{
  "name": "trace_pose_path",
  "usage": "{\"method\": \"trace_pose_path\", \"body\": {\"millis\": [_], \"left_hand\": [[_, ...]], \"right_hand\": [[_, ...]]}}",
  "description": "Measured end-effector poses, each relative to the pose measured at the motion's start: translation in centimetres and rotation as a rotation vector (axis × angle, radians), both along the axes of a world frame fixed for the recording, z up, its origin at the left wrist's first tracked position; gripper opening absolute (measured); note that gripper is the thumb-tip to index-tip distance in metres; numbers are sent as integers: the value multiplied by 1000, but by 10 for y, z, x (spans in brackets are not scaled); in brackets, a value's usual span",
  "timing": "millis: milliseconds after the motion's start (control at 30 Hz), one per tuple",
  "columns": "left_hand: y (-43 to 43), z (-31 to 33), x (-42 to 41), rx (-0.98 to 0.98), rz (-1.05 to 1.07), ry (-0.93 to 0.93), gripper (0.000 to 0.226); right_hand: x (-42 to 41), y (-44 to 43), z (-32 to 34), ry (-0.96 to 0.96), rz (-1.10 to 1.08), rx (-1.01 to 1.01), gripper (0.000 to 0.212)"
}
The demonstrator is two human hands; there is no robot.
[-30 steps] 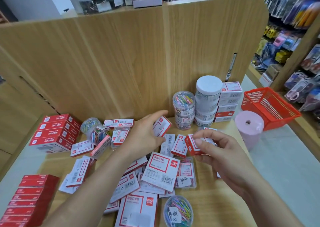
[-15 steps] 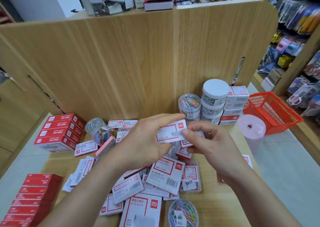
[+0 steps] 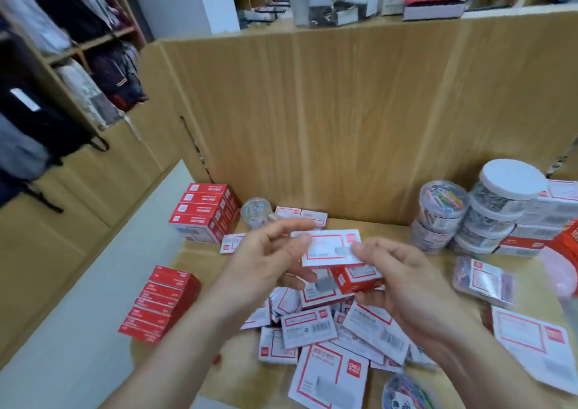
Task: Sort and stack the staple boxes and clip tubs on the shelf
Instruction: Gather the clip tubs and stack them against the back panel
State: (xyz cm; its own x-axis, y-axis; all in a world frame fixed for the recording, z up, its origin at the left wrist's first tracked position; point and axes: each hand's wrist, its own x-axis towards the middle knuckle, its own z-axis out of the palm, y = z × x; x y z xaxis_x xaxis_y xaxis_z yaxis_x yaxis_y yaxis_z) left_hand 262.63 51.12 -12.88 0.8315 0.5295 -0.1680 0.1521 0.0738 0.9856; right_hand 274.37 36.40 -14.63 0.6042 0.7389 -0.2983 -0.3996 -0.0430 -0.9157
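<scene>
Pinching a white staple box (image 3: 328,249) by its ends, left grip (image 3: 266,261) and right grip (image 3: 406,283) share it; blurred, but it looks like light, stiff card, best held by the edges.

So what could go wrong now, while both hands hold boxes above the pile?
1. The left hand and right hand pinch the white box only by its ends, over the red-sided box; either box may slip into the loose pile.
2. The tall tub stack stands on the right hand's side; a careless sweep might topple it.
</scene>
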Motion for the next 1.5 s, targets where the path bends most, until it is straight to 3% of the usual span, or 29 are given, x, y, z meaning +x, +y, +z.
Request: {"method": "trace_pose_path", "body": {"millis": [67, 200, 367, 433, 567, 800, 1033, 1200, 1367, 1433, 1500], "left_hand": [[4, 1, -10, -12, 75, 6, 16], [29, 2, -44, 72, 82, 84, 20], [86, 3, -87, 437, 348, 87, 30], [97, 3, -104, 529, 304, 126, 31], [87, -6, -135, 773, 212, 265, 32], [117, -31, -165, 598, 580, 148, 36], [162, -46, -113, 718, 301, 336, 23], [178, -50, -110, 588, 101, 544, 18], [175, -47, -109, 471, 22, 623, 25], [168, -48, -105, 524, 10, 638, 13], [157, -55, -99, 707, -40, 705, 23]], "right_hand": [[-9, 15, 1, -79, 45, -27, 19], [-25, 41, 3, -184, 135, -58, 21], [-36, 66, 5, -344, 141, -42, 15], [-37, 70, 4, -394, 195, -42, 12], [-49, 77, -2, -384, 346, -52, 32], [-73, 91, -18, -427, 451, -85, 24], [-74, 100, -22, -437, 415, -85, 21], [-64, 100, -22, -454, 374, -99, 23], [-61, 102, -25, -411, 356, -83, 22], [-61, 101, -27, -380, 335, -79, 26], [-61, 102, -27, -343, 325, -76, 27]]}}
